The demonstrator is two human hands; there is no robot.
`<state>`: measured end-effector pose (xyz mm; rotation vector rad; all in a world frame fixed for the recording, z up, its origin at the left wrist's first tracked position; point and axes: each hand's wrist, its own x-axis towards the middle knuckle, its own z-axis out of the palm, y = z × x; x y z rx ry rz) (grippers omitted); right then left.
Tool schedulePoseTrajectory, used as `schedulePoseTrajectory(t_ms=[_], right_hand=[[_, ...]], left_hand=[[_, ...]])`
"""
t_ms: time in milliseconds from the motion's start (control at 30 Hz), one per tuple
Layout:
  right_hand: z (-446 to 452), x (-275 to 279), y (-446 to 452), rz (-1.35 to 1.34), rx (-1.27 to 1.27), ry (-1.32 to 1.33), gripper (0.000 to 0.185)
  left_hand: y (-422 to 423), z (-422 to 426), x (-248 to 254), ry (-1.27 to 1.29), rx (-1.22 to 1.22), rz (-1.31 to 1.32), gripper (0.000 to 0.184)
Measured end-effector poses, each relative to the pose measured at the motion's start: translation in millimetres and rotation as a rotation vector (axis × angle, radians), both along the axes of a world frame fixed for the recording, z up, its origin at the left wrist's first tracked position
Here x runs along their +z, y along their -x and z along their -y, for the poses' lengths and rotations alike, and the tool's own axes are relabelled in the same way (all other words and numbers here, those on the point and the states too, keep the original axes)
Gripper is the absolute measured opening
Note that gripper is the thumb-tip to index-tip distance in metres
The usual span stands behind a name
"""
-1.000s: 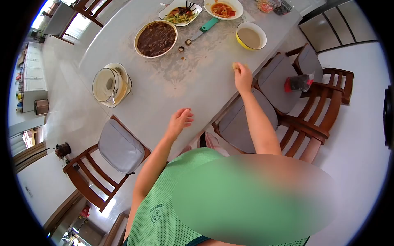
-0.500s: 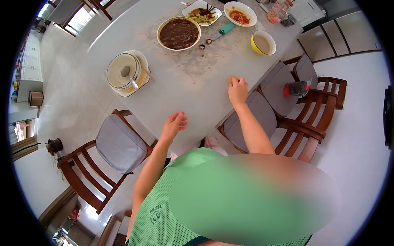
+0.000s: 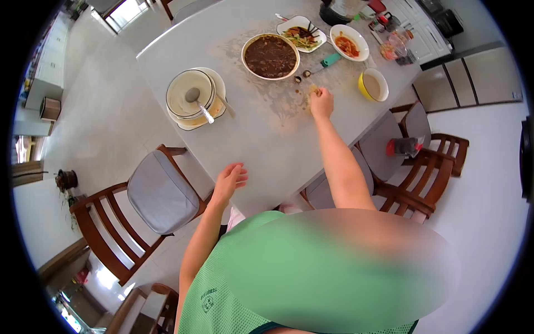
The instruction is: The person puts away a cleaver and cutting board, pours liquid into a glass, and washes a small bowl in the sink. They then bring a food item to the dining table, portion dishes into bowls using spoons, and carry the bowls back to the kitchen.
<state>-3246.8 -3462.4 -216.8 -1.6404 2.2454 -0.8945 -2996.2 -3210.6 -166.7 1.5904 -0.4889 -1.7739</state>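
Observation:
My right hand (image 3: pixel 322 103) reaches over the table (image 3: pixel 261 147) with its fingers closed. A small yellowish-tan piece (image 3: pixel 313 90) shows at its fingertips, too little of it to name. Close beyond that hand lie two small dark round bits (image 3: pixel 298 79) and a peeler or knife with a green handle (image 3: pixel 330 60). My left hand (image 3: pixel 229 181) hovers by the table's near left edge, fingers loosely bent and apart, holding nothing. To its upper left stands a stack of used bowls (image 3: pixel 183 89) with a spoon (image 3: pixel 199 104) in the top one.
A large bowl of dark brown food (image 3: pixel 271 57), a square plate of vegetables (image 3: pixel 303 34), a white bowl with red food (image 3: pixel 349 43) and a yellow cup (image 3: pixel 372 85) stand farther back. Jars (image 3: pixel 395 47) crowd the far right. Chairs (image 3: pixel 161 192) flank the table.
My right hand has moved forward across the table, closer to the dark bits, with the tan piece at its fingertips. My left hand stays near the edge. The view has shifted slightly.

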Motion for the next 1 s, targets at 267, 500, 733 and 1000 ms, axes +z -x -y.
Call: schedulePoseTrajectory(t_ms=[267, 500, 733, 1000], right_hand=[[5, 2, -26, -0.206, 0.309, -0.065, 0.013], [3, 2, -37, -0.136, 0.582, -0.080, 0.011], [5, 2, -4, 1.424, 0.327, -0.393, 0.017], [24, -29, 39, 0.025, 0.268, 0.119, 0.012]], left_hand=[[26, 19, -5, -0.050, 0.119, 0.006, 0.040], [45, 41, -5, -0.022, 0.093, -0.005, 0.040], [45, 54, -2, -0.005, 0.093, -0.013, 0.040], [42, 47, -4, -0.039, 0.150, -0.005, 0.039]])
